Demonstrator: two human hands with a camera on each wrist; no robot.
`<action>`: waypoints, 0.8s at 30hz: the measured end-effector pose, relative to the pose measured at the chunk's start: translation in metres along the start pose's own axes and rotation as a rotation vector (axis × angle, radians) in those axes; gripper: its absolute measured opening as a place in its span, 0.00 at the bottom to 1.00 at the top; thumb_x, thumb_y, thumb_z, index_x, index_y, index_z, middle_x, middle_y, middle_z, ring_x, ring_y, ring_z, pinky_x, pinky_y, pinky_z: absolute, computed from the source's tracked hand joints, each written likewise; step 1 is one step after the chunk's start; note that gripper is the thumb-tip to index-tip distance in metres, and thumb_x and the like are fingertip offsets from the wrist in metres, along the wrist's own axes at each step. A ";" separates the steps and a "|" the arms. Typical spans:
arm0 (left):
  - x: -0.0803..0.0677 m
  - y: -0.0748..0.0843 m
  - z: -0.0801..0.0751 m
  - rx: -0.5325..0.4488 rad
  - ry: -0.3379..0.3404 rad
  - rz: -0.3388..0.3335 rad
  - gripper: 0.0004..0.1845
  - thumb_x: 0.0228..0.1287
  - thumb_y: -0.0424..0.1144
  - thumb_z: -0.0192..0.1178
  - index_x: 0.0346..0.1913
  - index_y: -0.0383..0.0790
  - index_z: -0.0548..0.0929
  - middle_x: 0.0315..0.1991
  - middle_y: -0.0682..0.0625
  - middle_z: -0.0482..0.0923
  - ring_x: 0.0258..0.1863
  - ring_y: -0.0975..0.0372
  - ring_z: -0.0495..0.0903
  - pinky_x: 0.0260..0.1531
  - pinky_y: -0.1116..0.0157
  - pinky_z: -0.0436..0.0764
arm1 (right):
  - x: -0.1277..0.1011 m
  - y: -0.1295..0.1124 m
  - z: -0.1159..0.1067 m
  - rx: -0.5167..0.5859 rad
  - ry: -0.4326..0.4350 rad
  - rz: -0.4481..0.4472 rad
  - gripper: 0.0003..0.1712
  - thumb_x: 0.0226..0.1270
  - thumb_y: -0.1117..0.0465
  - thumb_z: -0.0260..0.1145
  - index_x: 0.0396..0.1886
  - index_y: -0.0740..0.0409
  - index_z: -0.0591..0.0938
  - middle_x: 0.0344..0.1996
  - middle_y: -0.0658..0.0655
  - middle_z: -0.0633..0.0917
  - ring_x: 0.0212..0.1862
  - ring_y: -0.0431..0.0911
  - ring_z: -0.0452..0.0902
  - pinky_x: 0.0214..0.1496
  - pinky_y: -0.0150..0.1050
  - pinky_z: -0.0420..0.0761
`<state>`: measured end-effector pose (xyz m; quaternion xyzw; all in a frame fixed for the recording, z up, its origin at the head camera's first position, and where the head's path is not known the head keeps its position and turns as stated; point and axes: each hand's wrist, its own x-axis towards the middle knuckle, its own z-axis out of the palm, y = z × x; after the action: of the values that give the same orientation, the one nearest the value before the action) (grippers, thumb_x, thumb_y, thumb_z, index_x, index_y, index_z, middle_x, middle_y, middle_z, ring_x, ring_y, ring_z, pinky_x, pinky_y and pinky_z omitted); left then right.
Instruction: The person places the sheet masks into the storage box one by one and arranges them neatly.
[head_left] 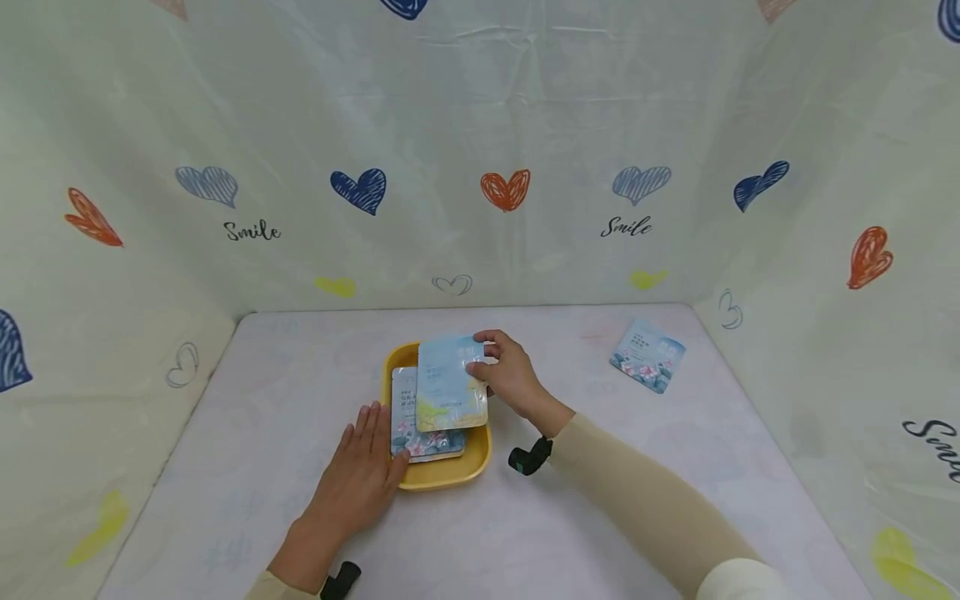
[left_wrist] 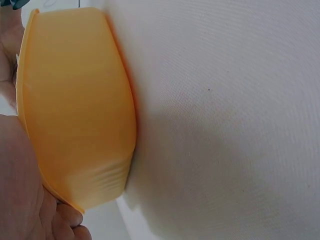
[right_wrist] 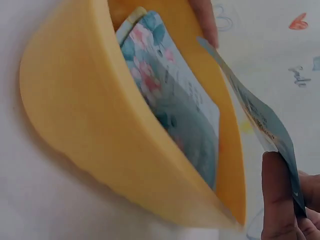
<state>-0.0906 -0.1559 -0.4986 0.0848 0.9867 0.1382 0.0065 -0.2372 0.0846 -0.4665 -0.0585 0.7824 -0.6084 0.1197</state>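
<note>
My right hand (head_left: 517,379) pinches the right edge of a light-blue and yellow face mask packet (head_left: 450,387) between thumb and fingers. This packet is above the yellow plastic basket (head_left: 442,477); in the right wrist view the packet (right_wrist: 255,112) is tilted, seen nearly edge-on. Inside the basket lies a flower-printed packet (head_left: 403,417), with a yellowish packet edge (right_wrist: 131,19) showing under it. Along the basket's left side my left hand (head_left: 360,467) rests with straight fingers, its thumb at the rim. From the left wrist, the basket's outer wall (left_wrist: 80,100) fills the left of the view.
Another flower-printed packet (head_left: 648,357) lies flat on the white-covered table (head_left: 570,533), toward the back right. Pale curtains (head_left: 450,100) printed with hearts and "Smile" stand behind the table and on both sides.
</note>
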 end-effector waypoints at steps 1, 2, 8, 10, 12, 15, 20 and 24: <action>0.000 0.000 0.000 -0.002 0.000 0.001 0.42 0.83 0.51 0.51 0.82 0.24 0.51 0.83 0.29 0.51 0.84 0.38 0.50 0.80 0.38 0.57 | 0.001 0.000 0.004 -0.015 -0.003 0.001 0.29 0.72 0.67 0.71 0.69 0.54 0.75 0.55 0.61 0.87 0.40 0.48 0.87 0.33 0.39 0.90; 0.000 0.000 -0.001 -0.004 0.002 0.002 0.42 0.83 0.51 0.52 0.82 0.24 0.51 0.83 0.29 0.51 0.84 0.38 0.50 0.80 0.37 0.57 | 0.000 0.000 0.008 -0.025 -0.007 0.001 0.28 0.72 0.67 0.71 0.69 0.54 0.75 0.56 0.62 0.87 0.41 0.48 0.87 0.35 0.40 0.90; -0.001 -0.001 -0.001 -0.013 0.012 0.014 0.42 0.83 0.51 0.53 0.82 0.23 0.51 0.82 0.28 0.52 0.83 0.38 0.51 0.79 0.37 0.58 | -0.003 -0.001 0.030 -0.106 -0.029 -0.033 0.28 0.73 0.65 0.70 0.69 0.56 0.75 0.60 0.64 0.85 0.46 0.50 0.87 0.49 0.44 0.90; -0.001 -0.001 -0.001 -0.015 0.015 0.018 0.42 0.83 0.50 0.53 0.82 0.23 0.52 0.82 0.28 0.52 0.83 0.38 0.52 0.78 0.37 0.59 | -0.004 -0.001 0.036 -0.133 -0.043 -0.046 0.27 0.73 0.65 0.70 0.69 0.56 0.75 0.60 0.64 0.85 0.45 0.51 0.87 0.46 0.45 0.90; 0.000 -0.002 -0.001 -0.019 0.013 0.017 0.42 0.83 0.50 0.53 0.82 0.23 0.52 0.82 0.28 0.52 0.83 0.38 0.52 0.78 0.37 0.59 | -0.004 -0.001 0.041 -0.172 -0.052 -0.052 0.27 0.73 0.64 0.71 0.69 0.56 0.76 0.60 0.64 0.86 0.45 0.50 0.87 0.45 0.44 0.90; 0.000 -0.002 -0.001 -0.025 0.000 0.008 0.42 0.83 0.51 0.53 0.82 0.24 0.51 0.82 0.28 0.52 0.83 0.38 0.51 0.79 0.37 0.59 | -0.005 0.000 0.047 -0.267 -0.055 -0.068 0.27 0.72 0.62 0.72 0.68 0.55 0.77 0.60 0.64 0.86 0.49 0.52 0.88 0.49 0.46 0.90; 0.000 -0.002 -0.001 -0.025 -0.015 0.002 0.42 0.83 0.51 0.52 0.82 0.24 0.50 0.83 0.29 0.51 0.84 0.39 0.50 0.79 0.37 0.57 | -0.007 0.000 0.051 -0.428 -0.049 -0.126 0.27 0.73 0.61 0.72 0.68 0.56 0.77 0.59 0.62 0.87 0.55 0.52 0.86 0.57 0.48 0.88; -0.001 -0.002 -0.001 -0.031 -0.006 0.007 0.42 0.83 0.51 0.52 0.82 0.24 0.50 0.83 0.29 0.52 0.84 0.39 0.50 0.79 0.37 0.58 | -0.008 0.000 0.050 -0.503 -0.052 -0.154 0.27 0.73 0.61 0.72 0.69 0.56 0.76 0.58 0.61 0.87 0.55 0.52 0.87 0.56 0.46 0.89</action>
<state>-0.0902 -0.1584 -0.4981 0.0884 0.9842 0.1530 0.0101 -0.2160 0.0395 -0.4769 -0.1614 0.8989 -0.4005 0.0749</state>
